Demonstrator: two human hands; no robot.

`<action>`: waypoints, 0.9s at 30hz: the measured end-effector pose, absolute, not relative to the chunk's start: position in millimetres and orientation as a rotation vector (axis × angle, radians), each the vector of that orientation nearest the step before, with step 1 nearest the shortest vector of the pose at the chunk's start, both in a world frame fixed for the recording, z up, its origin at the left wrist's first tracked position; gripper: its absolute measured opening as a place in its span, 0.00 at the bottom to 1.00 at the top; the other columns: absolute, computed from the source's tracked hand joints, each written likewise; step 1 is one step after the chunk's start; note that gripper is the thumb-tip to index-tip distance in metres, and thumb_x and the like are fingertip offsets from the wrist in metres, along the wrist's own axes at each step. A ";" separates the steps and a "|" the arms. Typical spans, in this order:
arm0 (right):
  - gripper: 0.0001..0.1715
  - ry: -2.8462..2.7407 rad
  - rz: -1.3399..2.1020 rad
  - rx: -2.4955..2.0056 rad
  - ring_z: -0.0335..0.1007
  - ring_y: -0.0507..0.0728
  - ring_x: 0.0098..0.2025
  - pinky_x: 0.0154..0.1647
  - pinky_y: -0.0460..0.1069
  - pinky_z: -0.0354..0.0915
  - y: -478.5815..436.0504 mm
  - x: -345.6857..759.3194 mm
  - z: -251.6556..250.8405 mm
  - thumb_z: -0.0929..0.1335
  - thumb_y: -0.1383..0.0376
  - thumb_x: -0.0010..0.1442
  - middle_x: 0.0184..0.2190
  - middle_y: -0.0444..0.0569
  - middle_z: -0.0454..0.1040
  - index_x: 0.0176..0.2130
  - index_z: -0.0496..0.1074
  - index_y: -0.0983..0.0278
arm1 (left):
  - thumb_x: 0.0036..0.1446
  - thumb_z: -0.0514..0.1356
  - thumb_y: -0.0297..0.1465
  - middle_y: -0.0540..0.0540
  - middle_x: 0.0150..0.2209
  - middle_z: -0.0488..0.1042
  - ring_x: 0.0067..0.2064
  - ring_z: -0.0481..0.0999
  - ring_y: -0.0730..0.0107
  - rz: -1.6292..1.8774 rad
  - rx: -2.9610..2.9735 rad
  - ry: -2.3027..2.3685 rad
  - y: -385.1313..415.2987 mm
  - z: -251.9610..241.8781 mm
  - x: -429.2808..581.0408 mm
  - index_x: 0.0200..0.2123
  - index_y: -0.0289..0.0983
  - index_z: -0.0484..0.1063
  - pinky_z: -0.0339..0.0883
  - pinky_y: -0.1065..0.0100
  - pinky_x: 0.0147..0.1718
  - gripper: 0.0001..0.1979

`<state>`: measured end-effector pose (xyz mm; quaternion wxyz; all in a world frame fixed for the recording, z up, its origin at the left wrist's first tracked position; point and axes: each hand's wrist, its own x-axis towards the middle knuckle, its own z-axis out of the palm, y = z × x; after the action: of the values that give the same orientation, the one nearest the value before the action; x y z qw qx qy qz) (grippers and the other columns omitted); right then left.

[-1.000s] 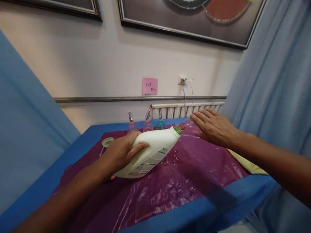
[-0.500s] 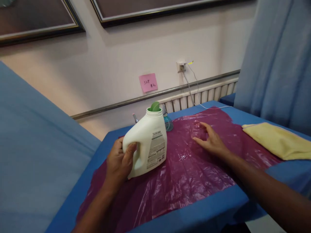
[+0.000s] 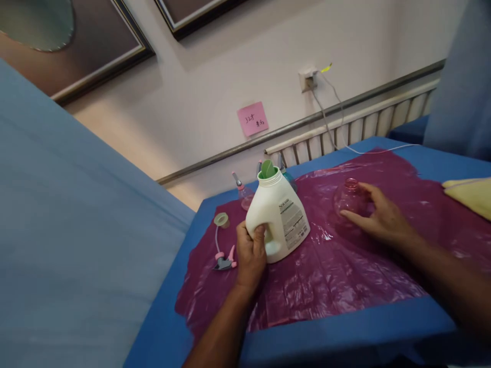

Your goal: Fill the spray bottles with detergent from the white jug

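Note:
My left hand (image 3: 251, 255) is wrapped round the handle of a white detergent jug (image 3: 293, 204), which stands nearly upright with its label toward me. The jug's mouth is uncapped and has a green spout (image 3: 267, 167) inside. On the right, my right hand (image 3: 379, 214) curves its thumb and fingers round a small clear pink bottle (image 3: 345, 199) with an open neck. Left of the jug lies a grey and pink spray trigger (image 3: 225, 261) with its tube, near a small pale cap (image 3: 221, 220).
A crinkled purple plastic sheet (image 3: 326, 276) covers much of the blue table (image 3: 291, 345). Spray bottles, one pink (image 3: 244, 196) and one teal (image 3: 289, 179), stand behind the jug. A yellow cloth (image 3: 470, 194) lies at right. A white cable (image 3: 368, 152) crosses the back.
My view has shifted and tilted, bringing the spray trigger, cap and pink spray bottle into sight at left. The jug looks lower and closer to the sheet. Both hands keep their holds.

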<state>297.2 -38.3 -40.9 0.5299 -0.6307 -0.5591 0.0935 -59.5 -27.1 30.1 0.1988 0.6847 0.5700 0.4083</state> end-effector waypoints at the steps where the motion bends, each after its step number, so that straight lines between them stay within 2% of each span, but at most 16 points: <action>1: 0.52 -1.332 0.237 -1.509 0.76 0.73 0.65 0.70 0.66 0.70 -39.5 296.5 -40.1 0.78 0.44 0.57 0.65 0.64 0.77 0.71 0.66 0.62 | 0.77 0.53 0.51 0.40 0.52 0.79 0.51 0.81 0.57 1.142 1.912 1.580 -30.8 31.9 -64.1 0.60 0.41 0.65 0.77 0.59 0.47 0.22; 4: 0.54 -1.316 0.276 -1.529 0.76 0.75 0.65 0.70 0.68 0.70 -42.4 295.5 -38.3 0.78 0.43 0.55 0.65 0.63 0.77 0.71 0.66 0.60 | 0.75 0.59 0.45 0.39 0.61 0.77 0.61 0.78 0.55 0.965 2.129 1.501 -38.7 43.6 -92.9 0.65 0.44 0.67 0.74 0.55 0.61 0.21; 6: 0.55 -1.320 0.287 -1.539 0.76 0.75 0.65 0.69 0.69 0.70 -43.7 295.3 -37.5 0.78 0.42 0.54 0.65 0.62 0.78 0.71 0.66 0.59 | 0.74 0.59 0.41 0.38 0.68 0.74 0.70 0.72 0.53 0.805 2.333 1.473 -40.8 53.3 -124.9 0.66 0.44 0.69 0.68 0.51 0.69 0.21; 8: 0.55 -1.328 0.286 -1.546 0.77 0.75 0.64 0.69 0.69 0.70 -44.7 294.9 -36.9 0.79 0.42 0.54 0.65 0.62 0.78 0.71 0.66 0.59 | 0.74 0.57 0.39 0.37 0.66 0.76 0.70 0.73 0.50 0.623 2.468 1.524 -41.2 61.3 -162.3 0.64 0.43 0.73 0.66 0.46 0.71 0.20; 10: 0.54 -1.338 0.289 -1.547 0.78 0.75 0.64 0.68 0.68 0.71 -45.5 294.3 -36.2 0.79 0.42 0.55 0.66 0.62 0.78 0.71 0.67 0.58 | 0.70 0.59 0.38 0.35 0.67 0.76 0.71 0.72 0.45 0.374 2.567 1.555 -40.9 65.7 -197.8 0.67 0.42 0.73 0.64 0.40 0.72 0.24; 13: 0.52 -1.358 0.281 -1.554 0.77 0.76 0.64 0.68 0.67 0.71 -46.6 293.4 -35.5 0.78 0.42 0.57 0.66 0.62 0.78 0.71 0.67 0.59 | 0.60 0.64 0.34 0.34 0.74 0.70 0.76 0.66 0.35 0.100 2.701 1.615 -41.5 64.7 -232.6 0.66 0.43 0.76 0.59 0.30 0.73 0.29; 15: 0.52 -1.375 0.272 -1.570 0.77 0.76 0.64 0.67 0.67 0.72 -47.2 293.1 -35.7 0.77 0.42 0.57 0.66 0.63 0.78 0.71 0.67 0.59 | 0.60 0.64 0.32 0.35 0.76 0.67 0.77 0.64 0.34 0.024 2.710 1.627 -42.6 60.3 -240.4 0.66 0.44 0.77 0.62 0.31 0.72 0.30; 17: 0.52 -1.386 0.274 -1.573 0.77 0.76 0.63 0.66 0.67 0.72 -47.6 293.0 -36.1 0.78 0.42 0.57 0.66 0.63 0.77 0.72 0.66 0.58 | 0.64 0.62 0.32 0.35 0.76 0.67 0.76 0.67 0.38 0.016 2.677 1.627 -43.6 55.1 -239.1 0.66 0.44 0.77 0.67 0.35 0.71 0.27; 20: 0.52 -1.385 0.282 -1.576 0.78 0.76 0.63 0.66 0.66 0.72 -47.9 292.8 -35.6 0.77 0.43 0.58 0.66 0.64 0.77 0.72 0.67 0.59 | 0.71 0.58 0.35 0.34 0.73 0.71 0.72 0.74 0.43 0.080 2.655 1.661 -44.5 49.1 -231.0 0.61 0.43 0.81 0.72 0.41 0.69 0.20; 23: 0.51 -1.377 0.292 -1.586 0.78 0.76 0.62 0.66 0.66 0.72 -47.9 291.8 -33.3 0.77 0.43 0.58 0.65 0.65 0.78 0.71 0.68 0.61 | 0.73 0.56 0.36 0.35 0.68 0.76 0.69 0.76 0.44 0.110 2.693 1.656 -45.2 46.4 -224.8 0.56 0.42 0.82 0.72 0.42 0.68 0.17; 27: 0.52 -1.383 0.319 -1.573 0.78 0.77 0.62 0.65 0.67 0.73 -48.1 289.9 -29.7 0.76 0.42 0.56 0.65 0.65 0.78 0.70 0.69 0.62 | 0.69 0.56 0.32 0.33 0.66 0.78 0.70 0.75 0.41 0.046 2.722 1.668 -45.1 45.9 -221.8 0.66 0.40 0.75 0.69 0.38 0.70 0.24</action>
<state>289.9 -48.1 -29.7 0.4894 -0.6475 -0.5693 0.1311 -221.8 -45.1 45.9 -0.0256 0.8523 0.5222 0.0145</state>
